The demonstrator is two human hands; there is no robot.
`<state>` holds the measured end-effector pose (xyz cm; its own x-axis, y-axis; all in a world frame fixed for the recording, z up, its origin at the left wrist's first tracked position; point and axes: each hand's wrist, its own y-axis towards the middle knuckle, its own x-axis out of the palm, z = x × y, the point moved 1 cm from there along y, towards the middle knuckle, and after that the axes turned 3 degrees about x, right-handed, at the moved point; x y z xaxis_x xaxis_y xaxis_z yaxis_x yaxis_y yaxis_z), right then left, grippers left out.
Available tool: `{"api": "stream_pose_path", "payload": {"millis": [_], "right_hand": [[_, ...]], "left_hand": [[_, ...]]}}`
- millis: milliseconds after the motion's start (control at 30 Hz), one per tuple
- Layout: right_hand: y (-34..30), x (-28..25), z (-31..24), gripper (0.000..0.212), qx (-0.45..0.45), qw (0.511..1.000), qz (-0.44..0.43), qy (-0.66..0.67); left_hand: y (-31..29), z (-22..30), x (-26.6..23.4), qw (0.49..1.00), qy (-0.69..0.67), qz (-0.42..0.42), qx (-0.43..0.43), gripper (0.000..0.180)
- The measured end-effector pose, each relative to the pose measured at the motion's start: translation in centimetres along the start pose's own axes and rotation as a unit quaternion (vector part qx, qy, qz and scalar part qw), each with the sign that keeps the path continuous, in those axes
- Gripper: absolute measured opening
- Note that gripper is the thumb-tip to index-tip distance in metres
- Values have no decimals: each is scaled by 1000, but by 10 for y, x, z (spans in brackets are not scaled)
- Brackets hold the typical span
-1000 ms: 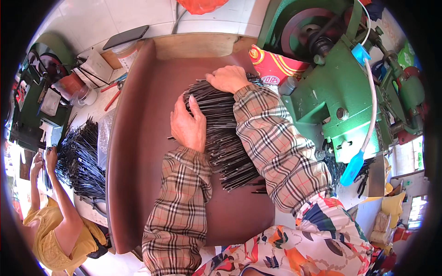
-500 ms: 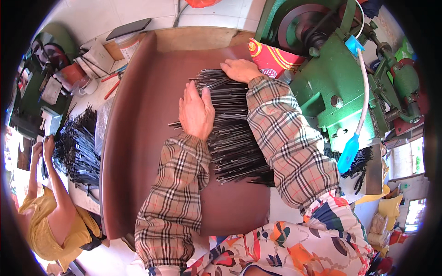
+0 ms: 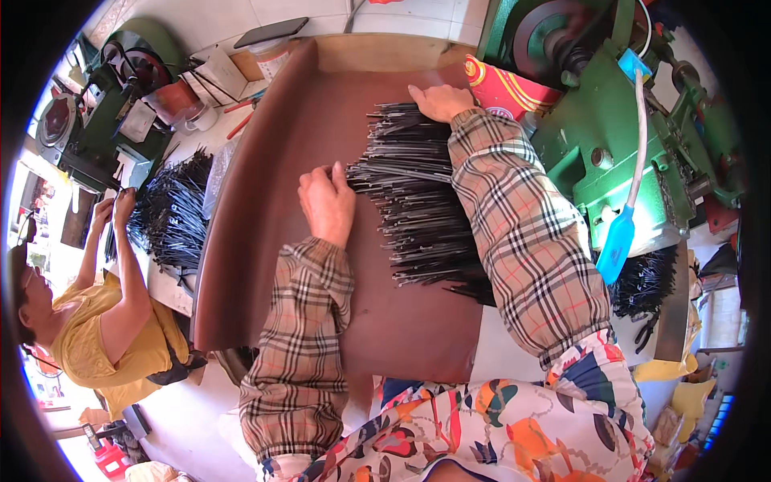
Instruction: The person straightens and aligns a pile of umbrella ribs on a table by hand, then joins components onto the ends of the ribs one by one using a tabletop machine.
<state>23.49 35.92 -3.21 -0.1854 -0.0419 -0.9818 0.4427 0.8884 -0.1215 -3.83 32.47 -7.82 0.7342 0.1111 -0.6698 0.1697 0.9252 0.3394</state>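
So the left hand (image 3: 328,205) is right by the left-hand tips of a spread of thin black rods (image 3: 426,209), thumb up and fingers curled. Can't tell if it's actually pinching any. The right hand (image 3: 442,102) is palm down at the far edge of the spread, fingers loosely bent, underside hidden, so no clue about its grip either. The rods lie between the forearms, long axis pretty much left to right. Left hand is nearer the left tips, while the right plaid sleeve (image 3: 522,233) covers their right ends. All that's on a brown sheet (image 3: 418,341), curled up along its left side. Further out: red packet (image 3: 514,90) and green machine (image 3: 606,149) on the right, another black rod heap (image 3: 178,210) and a yellow-topped co-worker (image 3: 104,325) on the left.
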Motion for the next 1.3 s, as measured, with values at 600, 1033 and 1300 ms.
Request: {"api": "stream_pose_path", "payload": {"millis": [600,1033,1300], "right_hand": [[-14,13,-20,70,-51,994,91,26],[-7,8,0,67,-27,999,18,18],[7,18,8,71,51,994,95,-6]], "left_hand": [[0,45,49,997,-64,19,43,47],[-7,47,42,975,-220,-17,-2,53],[-5,50,46,981,-192,-17,23,52]]}}
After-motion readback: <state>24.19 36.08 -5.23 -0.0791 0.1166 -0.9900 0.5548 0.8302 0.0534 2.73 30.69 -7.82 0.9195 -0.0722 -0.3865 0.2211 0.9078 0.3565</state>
